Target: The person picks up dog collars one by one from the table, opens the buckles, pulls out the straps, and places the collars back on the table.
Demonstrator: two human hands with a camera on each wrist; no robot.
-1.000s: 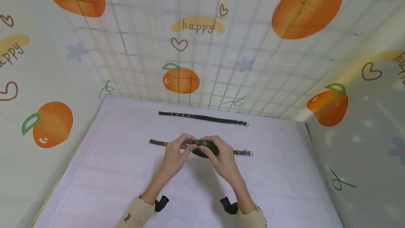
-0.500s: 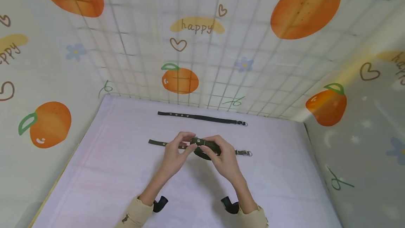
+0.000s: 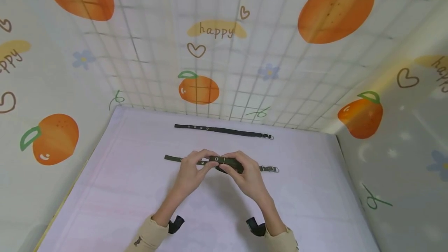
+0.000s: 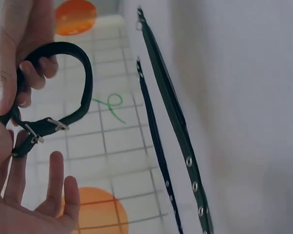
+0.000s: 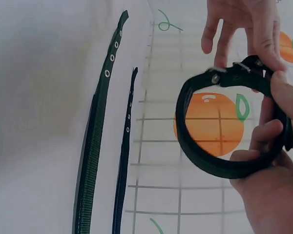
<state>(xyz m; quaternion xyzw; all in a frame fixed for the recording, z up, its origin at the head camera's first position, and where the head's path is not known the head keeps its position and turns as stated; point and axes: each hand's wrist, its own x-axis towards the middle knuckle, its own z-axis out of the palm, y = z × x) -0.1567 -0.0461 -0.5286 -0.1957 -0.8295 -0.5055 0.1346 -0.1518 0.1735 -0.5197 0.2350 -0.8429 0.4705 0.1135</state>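
Both hands hold a dark green buckled collar [image 4: 88, 83], bent into a loop and raised above the table. My left hand [image 3: 190, 170] pinches the strap by the metal buckle [image 4: 34, 134] between thumb and index finger; its other fingers spread out in the left wrist view. My right hand [image 3: 248, 174] grips the other side of the loop, thumb on the strap and fingers curled inside it. One metal eyelet [image 3: 216, 159] shows on the strap between the hands. Behind them a second green collar [image 3: 269, 169] lies flat, its middle hidden by the hands.
Farther back, a black collar [image 3: 234, 130] lies stretched out, parallel to the green one. A white cloth covers the table [image 3: 122, 197]. Fruit-printed curtains [image 3: 217, 57] hang at the back and both sides, with a wire grid showing through the back one.
The held collar has turned a little between the fingers. Two eyelets showed on its strap a second ago, and one shows now. The two flat collars have stayed put.
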